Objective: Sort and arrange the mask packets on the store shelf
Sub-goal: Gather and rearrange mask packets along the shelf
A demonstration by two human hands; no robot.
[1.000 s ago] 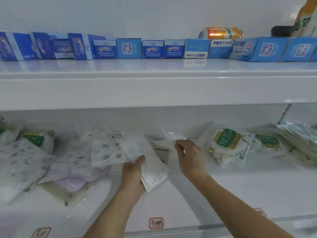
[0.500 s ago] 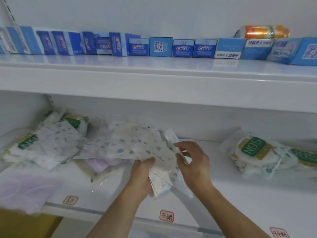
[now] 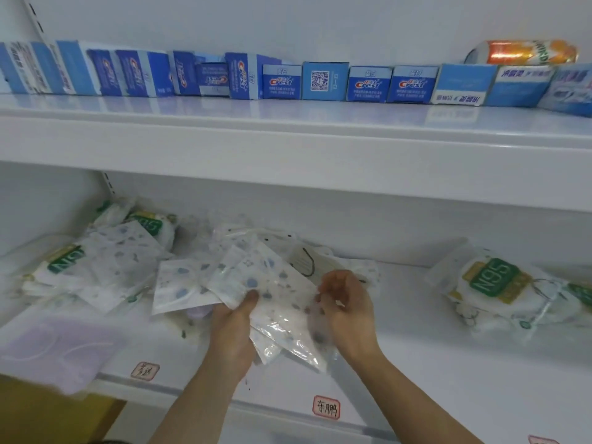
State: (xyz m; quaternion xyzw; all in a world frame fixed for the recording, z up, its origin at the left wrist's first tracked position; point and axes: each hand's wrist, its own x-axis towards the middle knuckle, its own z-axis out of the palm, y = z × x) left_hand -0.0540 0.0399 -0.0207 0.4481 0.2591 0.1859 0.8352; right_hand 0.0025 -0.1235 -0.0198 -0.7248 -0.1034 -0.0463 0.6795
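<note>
Two bare hands work over the lower white shelf [image 3: 448, 363]. The left hand [image 3: 232, 334] holds a small stack of mask packets [image 3: 272, 293], clear bags with blue and grey dots. Its thumb lies on top of the stack and its fingers curl under it. The stack is tilted and sits just above the shelf, near the middle.

The right hand [image 3: 349, 310] is at the right edge of the same stack. Its fingers are bent and its fingertips pinch the edge of the top packet. That spot is a bit blurry.

More dotted mask packets [image 3: 189, 283] lie flat in a messy pile just left of the held stack and behind it. Farther left, N95 mask packs [image 3: 65, 259] with green labels lie under and beside another dotted packet [image 3: 123, 251]. At the near left edge of the shelf lies a pale purple mask packet [image 3: 54, 347], and part of it hangs over the front. Well apart on the right sits another pile of N95 mask packs [image 3: 495, 282].

Small red name stamps [image 3: 326, 407] are on the front of the shelf.

On the upper shelf [image 3: 288, 136] blue Crest toothpaste boxes [image 3: 368, 84] stand in a long row. An orange can [image 3: 525, 52] lies on its side on top of the boxes at the far right.
</note>
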